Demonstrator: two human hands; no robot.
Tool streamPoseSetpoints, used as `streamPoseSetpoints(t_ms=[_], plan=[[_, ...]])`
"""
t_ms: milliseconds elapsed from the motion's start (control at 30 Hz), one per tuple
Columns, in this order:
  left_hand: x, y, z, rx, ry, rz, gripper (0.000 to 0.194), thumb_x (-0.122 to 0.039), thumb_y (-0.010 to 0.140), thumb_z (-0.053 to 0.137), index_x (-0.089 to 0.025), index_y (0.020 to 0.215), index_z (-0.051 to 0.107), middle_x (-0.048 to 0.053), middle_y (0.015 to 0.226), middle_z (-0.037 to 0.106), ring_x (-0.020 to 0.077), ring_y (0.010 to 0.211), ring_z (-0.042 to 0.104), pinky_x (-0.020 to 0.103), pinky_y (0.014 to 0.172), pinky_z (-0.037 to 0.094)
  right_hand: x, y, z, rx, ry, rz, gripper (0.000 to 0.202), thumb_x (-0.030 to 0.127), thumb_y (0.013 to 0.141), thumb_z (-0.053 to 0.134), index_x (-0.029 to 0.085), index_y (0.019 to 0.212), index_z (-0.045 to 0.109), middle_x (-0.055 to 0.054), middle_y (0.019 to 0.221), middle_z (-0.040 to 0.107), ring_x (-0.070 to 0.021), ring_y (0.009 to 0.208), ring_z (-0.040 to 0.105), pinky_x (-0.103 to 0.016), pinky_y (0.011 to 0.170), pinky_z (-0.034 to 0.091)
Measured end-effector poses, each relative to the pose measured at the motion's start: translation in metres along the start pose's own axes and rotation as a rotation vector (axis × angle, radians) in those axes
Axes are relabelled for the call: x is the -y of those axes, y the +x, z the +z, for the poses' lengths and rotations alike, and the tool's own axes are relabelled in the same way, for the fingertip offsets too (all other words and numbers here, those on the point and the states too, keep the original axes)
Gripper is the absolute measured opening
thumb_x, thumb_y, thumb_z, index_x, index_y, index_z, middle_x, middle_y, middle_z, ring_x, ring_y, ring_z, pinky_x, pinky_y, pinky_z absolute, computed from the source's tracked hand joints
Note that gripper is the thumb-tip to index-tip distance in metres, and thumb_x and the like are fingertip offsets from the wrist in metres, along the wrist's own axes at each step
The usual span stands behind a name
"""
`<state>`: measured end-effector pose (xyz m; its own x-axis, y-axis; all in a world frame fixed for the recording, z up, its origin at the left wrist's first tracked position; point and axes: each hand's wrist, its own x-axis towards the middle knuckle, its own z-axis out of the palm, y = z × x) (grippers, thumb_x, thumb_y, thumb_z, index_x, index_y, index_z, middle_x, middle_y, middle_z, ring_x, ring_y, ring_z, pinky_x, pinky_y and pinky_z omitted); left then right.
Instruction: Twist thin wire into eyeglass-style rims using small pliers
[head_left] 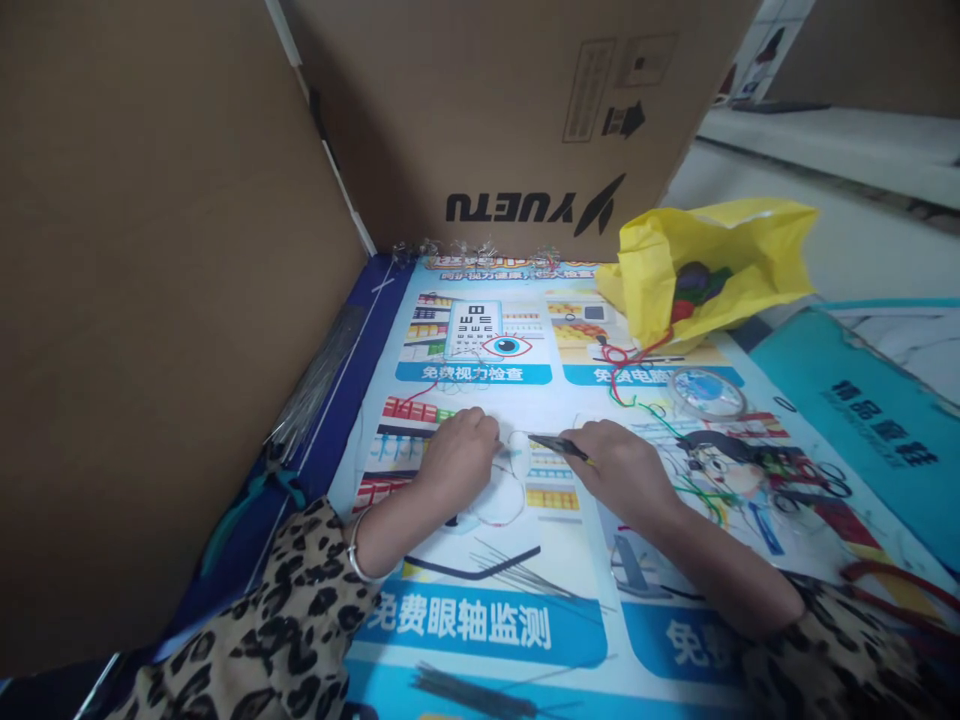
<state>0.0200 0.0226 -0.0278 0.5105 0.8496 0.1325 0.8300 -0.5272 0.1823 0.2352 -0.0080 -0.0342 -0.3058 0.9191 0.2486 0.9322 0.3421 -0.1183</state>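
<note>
My left hand (463, 455) is closed, thumb and fingertips pinched on what looks like thin wire, mostly hidden by the fingers. Just below the fingertips, a thin wire loop (504, 522) lies over the printed sheet (570, 540). My right hand (622, 468) is wrapped round small pliers (556, 444) with dark, pointed jaws; the palm covers most of their handles. Their tip points left, a short gap away from my left fingertips. Loose straight wires (517, 572) lie nearer me, between my forearms.
Cardboard walls (480, 120) stand behind and left. At left are a wire bundle (322, 375) and teal-handled pliers (271, 482). On the right are a yellow bag (652, 270), a tape roll (706, 393), scissors (821, 482) and a teal box (862, 400). Another wire bundle (472, 692) lies in front.
</note>
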Motion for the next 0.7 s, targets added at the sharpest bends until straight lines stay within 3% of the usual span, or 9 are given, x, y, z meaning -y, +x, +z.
streamPoseSetpoints(t_ms=[300,700], plan=[[0.0001,-0.0007,-0.0027,0.023,-0.034,-0.074,0.012,-0.021,0.087,0.043,-0.016,0.082,0.052,0.007,0.084,0.057,0.0203,0.079,0.054,0.031,0.069,0.038,0.0004,-0.0020,-0.0026,-0.060,-0.209,-0.173,0.016,0.017,0.078,0.052,0.018,0.087,0.065,-0.005,0.071,0.059,-0.0180,0.072,0.048,-0.030,0.065,0.029],[-0.0009,-0.0002,-0.0062,0.047,-0.020,-0.102,0.012,-0.021,0.087,0.043,-0.016,0.083,0.053,0.005,0.086,0.058,0.0192,0.080,0.054,0.030,0.069,0.039,0.0046,-0.0013,-0.0051,-0.051,-0.199,-0.197,0.015,0.017,0.079,0.052,0.020,0.086,0.066,-0.003,0.070,0.058,-0.0176,0.071,0.046,-0.029,0.065,0.027]])
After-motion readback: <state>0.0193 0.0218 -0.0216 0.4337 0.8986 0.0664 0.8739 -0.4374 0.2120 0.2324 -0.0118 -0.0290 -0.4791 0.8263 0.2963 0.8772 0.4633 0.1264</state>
